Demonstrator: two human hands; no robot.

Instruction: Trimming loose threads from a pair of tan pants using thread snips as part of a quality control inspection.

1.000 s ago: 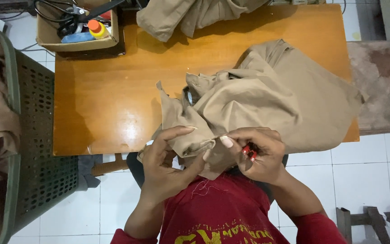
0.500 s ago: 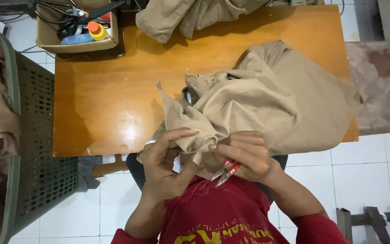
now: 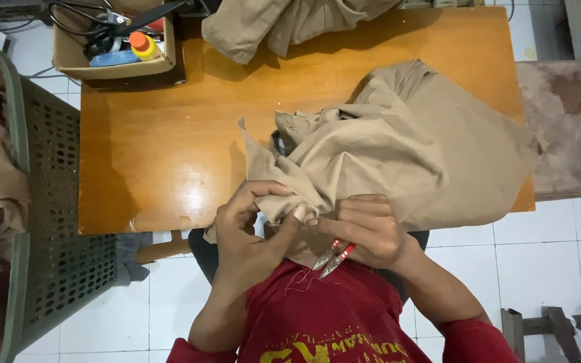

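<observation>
Right at the table edge, both hands pinch the tan garment.

The tan shirt in my fingers is woven cloth, matt and soft, creased all over. The snips in my right hand have bright metal blades and a glossy red plastic grip. My left hand pinches the cloth at the table's near edge. The table is varnished wood, smooth with a dull shine. At its far left corner sits a cardboard box, matt brown. Beside the left edge, the basket is matt green perforated plastic.
</observation>
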